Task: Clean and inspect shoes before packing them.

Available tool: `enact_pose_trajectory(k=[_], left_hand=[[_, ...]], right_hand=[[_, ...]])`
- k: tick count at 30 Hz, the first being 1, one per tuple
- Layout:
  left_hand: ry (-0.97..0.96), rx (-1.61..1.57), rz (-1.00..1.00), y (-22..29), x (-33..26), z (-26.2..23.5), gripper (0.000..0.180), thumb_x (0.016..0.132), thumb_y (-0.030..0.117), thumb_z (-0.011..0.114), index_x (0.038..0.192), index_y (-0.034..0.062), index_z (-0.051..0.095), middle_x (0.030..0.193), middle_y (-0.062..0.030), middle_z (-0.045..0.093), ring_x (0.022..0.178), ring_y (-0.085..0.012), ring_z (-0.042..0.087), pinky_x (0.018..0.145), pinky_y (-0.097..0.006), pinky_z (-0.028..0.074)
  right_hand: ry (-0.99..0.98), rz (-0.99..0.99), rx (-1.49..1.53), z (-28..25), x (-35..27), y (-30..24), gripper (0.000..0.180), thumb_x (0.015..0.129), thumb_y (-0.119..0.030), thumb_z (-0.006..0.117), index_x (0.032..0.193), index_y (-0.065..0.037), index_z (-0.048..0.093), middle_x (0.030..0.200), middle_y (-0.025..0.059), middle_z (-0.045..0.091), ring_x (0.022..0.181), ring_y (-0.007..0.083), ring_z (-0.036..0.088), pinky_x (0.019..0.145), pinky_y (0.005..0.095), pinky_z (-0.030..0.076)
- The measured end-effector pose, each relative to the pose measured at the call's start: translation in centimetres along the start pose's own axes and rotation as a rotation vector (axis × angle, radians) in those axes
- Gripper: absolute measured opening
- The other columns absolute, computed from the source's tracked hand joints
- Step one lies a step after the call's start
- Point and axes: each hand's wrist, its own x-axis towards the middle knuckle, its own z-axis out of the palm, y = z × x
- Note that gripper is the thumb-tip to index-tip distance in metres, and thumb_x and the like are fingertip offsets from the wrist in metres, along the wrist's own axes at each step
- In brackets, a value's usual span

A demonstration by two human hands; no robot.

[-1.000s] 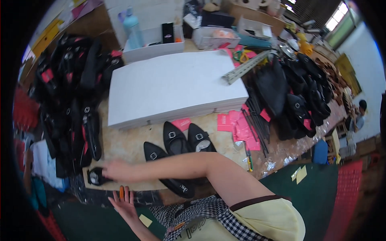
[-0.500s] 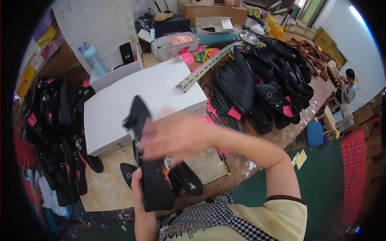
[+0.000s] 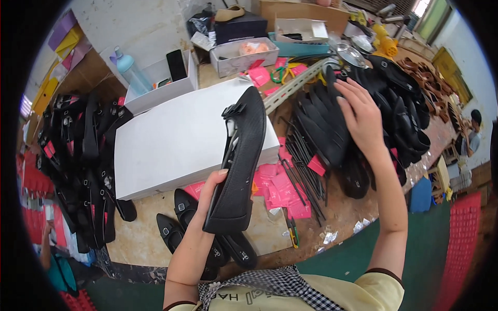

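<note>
My left hand (image 3: 203, 199) grips a black pointed flat shoe (image 3: 244, 166) by its heel end. It is tilted on its side, toe upward, with a dark bow at the front and whitish stuffing inside. Off to the right, my right hand (image 3: 361, 118) lies over a row of black pointed pieces (image 3: 317, 122) like shoe soles, fingers stretched out; its fingertips seem to touch them. Below the held shoe, several black buckled flats (image 3: 168, 230) lie on the table, partly covered by my left forearm.
Behind the shoe is a large white stack (image 3: 176, 137). Black rods (image 3: 306, 160) and pink slips (image 3: 277, 189) lie beside it. Black shoes are heaped at left (image 3: 85, 171) and right (image 3: 397, 111). A slotted metal angle bar (image 3: 295, 85) lies farther back. Another person (image 3: 473, 135) sits at far right.
My left hand has raised the shoe up and to the right. My right hand has left the shoe and moved right to the black pointed pieces. The view has shifted slightly.
</note>
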Motion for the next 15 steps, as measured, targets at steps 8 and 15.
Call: enact_pose_trajectory(k=[8,15], left_hand=[[-0.103,0.072,0.068,2.8,2.1,-0.9,0.049,0.091,0.042,0.045,0.105,-0.0027,0.059,0.086,-0.0167,0.067,0.068,-0.0258,0.068,0.058,-0.038,0.059],[0.205,0.221,0.377,6.7,4.5,-4.0,0.059,0.091,0.051,0.042,0.121,0.0006,0.05,0.078,-0.0113,0.06,0.057,-0.0197,0.06,0.045,-0.034,0.054]], right_hand=[[-0.224,0.0,-0.092,1.3,4.0,8.6,0.023,0.088,-0.021,0.061,0.103,-0.005,0.07,0.105,0.0114,0.069,0.103,0.0297,0.062,0.089,0.0384,0.049],[-0.277,0.403,-0.345,4.0,11.1,27.2,0.036,0.087,-0.025,0.058,0.12,-0.012,0.065,0.107,0.0194,0.067,0.106,0.0366,0.061,0.091,0.0442,0.049]])
